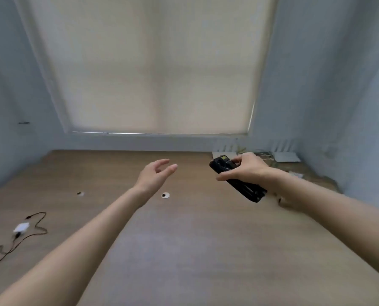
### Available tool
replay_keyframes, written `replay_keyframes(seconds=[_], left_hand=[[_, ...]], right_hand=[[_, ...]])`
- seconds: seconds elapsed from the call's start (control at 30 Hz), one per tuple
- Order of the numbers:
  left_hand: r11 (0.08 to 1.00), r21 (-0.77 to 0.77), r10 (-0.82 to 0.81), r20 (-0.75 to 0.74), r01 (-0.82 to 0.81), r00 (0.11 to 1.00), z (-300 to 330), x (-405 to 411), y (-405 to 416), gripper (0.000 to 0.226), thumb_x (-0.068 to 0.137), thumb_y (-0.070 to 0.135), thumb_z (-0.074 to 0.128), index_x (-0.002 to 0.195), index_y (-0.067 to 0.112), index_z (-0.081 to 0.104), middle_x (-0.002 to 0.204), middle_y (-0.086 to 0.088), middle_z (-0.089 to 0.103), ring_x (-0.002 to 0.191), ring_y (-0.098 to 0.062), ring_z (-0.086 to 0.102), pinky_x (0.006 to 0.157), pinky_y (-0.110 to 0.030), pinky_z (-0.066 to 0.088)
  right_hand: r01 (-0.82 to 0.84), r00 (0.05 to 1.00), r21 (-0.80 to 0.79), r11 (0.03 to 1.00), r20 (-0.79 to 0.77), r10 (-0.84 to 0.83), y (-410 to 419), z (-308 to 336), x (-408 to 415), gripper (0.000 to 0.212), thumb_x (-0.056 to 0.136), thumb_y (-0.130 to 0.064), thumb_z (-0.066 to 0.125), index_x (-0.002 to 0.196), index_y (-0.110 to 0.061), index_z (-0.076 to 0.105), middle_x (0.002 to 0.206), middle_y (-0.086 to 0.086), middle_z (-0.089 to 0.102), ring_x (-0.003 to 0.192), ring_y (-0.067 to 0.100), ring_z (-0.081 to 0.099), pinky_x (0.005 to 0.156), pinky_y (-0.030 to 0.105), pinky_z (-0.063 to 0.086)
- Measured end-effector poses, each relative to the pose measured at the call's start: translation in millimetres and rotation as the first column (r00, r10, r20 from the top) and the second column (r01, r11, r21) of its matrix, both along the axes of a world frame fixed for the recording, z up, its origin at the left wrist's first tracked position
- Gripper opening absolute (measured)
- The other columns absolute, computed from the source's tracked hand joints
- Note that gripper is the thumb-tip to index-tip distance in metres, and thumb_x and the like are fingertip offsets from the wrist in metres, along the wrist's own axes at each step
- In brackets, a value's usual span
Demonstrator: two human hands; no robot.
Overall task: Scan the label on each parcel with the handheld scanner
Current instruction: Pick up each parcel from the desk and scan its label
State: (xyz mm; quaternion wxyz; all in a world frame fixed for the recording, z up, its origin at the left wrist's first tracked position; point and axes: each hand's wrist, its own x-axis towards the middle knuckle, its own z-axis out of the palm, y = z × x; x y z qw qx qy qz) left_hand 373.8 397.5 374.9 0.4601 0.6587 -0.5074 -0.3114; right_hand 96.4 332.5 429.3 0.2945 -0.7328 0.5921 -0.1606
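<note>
My right hand grips the black handheld scanner above the worktop's far right area, thumb and fingers curled round its body, its head pointing towards the far edge, presumably held ready to aim. My left hand hovers over the worktop's middle, fingers loosely spread, holding nothing, likely free to fetch a parcel. No parcel is in view. A white adapter with black cable lies near the left edge.

table | white adapter with black cable | blind
</note>
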Motion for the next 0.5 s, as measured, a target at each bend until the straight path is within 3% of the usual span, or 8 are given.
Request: replay_keyframes(seconds=[0.17, 0.3, 0.4, 0.5], left_hand=[[0.976, 0.012, -0.217, 0.005, 0.217, 0.976, -3.2, -160.8, -87.9, 0.056, 0.089, 0.052, 0.070, 0.138, 0.028, 0.060, 0.127, -0.002, 0.065, 0.124, -0.015, 0.057, 0.102, -0.028, 0.043], [0.942, 0.036, -0.335, 0.019, 0.334, 0.942, -17.8, -257.3, -137.7, 0.056, 0.089, 0.052, 0.070, 0.137, 0.025, 0.061, 0.130, -0.004, 0.065, 0.124, -0.017, 0.058, 0.109, -0.035, 0.045], [0.918, 0.060, -0.394, 0.029, 0.392, 0.919, -29.1, -311.6, -170.8, 0.057, 0.090, 0.050, 0.069, 0.139, 0.022, 0.060, 0.129, -0.002, 0.065, 0.122, -0.017, 0.059, 0.105, -0.033, 0.047], [0.898, 0.084, -0.437, 0.035, 0.433, 0.899, -44.7, -354.5, -206.7, 0.057, 0.092, 0.046, 0.069, 0.141, 0.019, 0.058, 0.132, -0.002, 0.064, 0.120, -0.016, 0.059, 0.099, -0.030, 0.046]], right_hand=[[0.223, 0.974, -0.008, 0.975, -0.029, -0.223, -42.7, -2.0, -165.5, 0.082, 0.046, -0.068, 0.092, 0.115, -0.027, 0.076, 0.105, -0.004, 0.076, 0.097, 0.016, 0.071, 0.088, 0.032, 0.058], [0.397, 0.918, -0.014, 0.918, 0.013, -0.397, -69.5, -17.9, -268.9, 0.106, 0.028, -0.075, 0.089, 0.120, -0.023, 0.075, 0.103, -0.001, 0.077, 0.093, 0.020, 0.073, 0.087, 0.037, 0.061], [0.474, 0.880, -0.010, 0.880, 0.008, -0.474, -79.6, -25.2, -325.2, 0.095, 0.045, -0.065, 0.094, 0.128, -0.025, 0.071, 0.108, 0.000, 0.075, 0.095, 0.021, 0.071, 0.081, 0.031, 0.055], [0.520, 0.854, 0.006, 0.854, 0.013, -0.520, -96.1, -39.6, -370.6, 0.077, 0.057, -0.057, 0.095, 0.124, -0.027, 0.073, 0.106, 0.001, 0.075, 0.095, 0.022, 0.069, 0.088, 0.036, 0.057]])
